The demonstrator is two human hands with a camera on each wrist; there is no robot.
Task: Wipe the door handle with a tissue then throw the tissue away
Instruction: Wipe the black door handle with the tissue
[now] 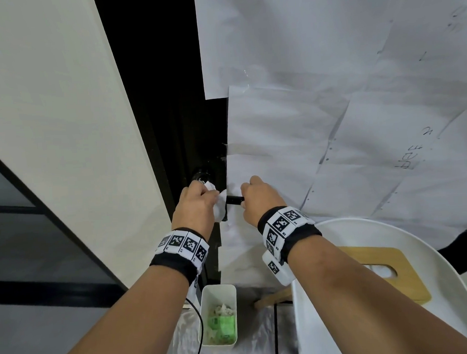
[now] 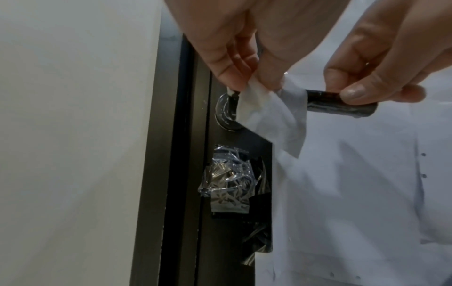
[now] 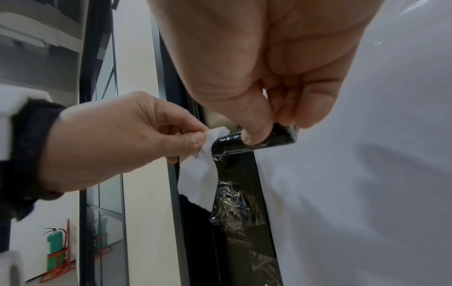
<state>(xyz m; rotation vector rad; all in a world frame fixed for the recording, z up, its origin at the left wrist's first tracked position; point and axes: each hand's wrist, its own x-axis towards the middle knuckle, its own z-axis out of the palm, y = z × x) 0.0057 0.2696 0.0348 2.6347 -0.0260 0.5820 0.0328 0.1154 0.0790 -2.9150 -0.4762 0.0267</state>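
Item 1, my left hand (image 1: 198, 203): fingers and thumb pinch a white tissue (image 2: 271, 116) at its upper edge, right at the inner end of the door handle (image 2: 342, 105). The rest of the tissue hangs loose below the bar.

Item 2, my right hand (image 1: 258, 200): thumb and curled fingers grip the free outer end of the handle, steadying it.

Item 3, the handle: a black lever, long axis level, running from the round rose (image 2: 226, 114) on the dark door edge out to my right. The tissue sits at the rose end; bare bar shows between the tissue and my right hand. My left hand is the nearer to the unwiped stretch, so I judge the wiping stroke should run rightward along the bar, and my right hand would have to give way for the tip to be reached.

Item 4, below the handle: crumpled clear plastic taped (image 2: 227, 180) over the lock area of the door.

Item 5, door face: covered in taped white paper sheets (image 1: 331, 88).

Item 6, on the floor beneath my left wrist: a small white bin (image 1: 205, 299) holding used tissues and a green wrapper. It lies well below the handle, the likely place for discarding.

Item 7, at right: a white chair (image 1: 437, 260) carrying a wooden-topped tissue box (image 1: 392, 284).
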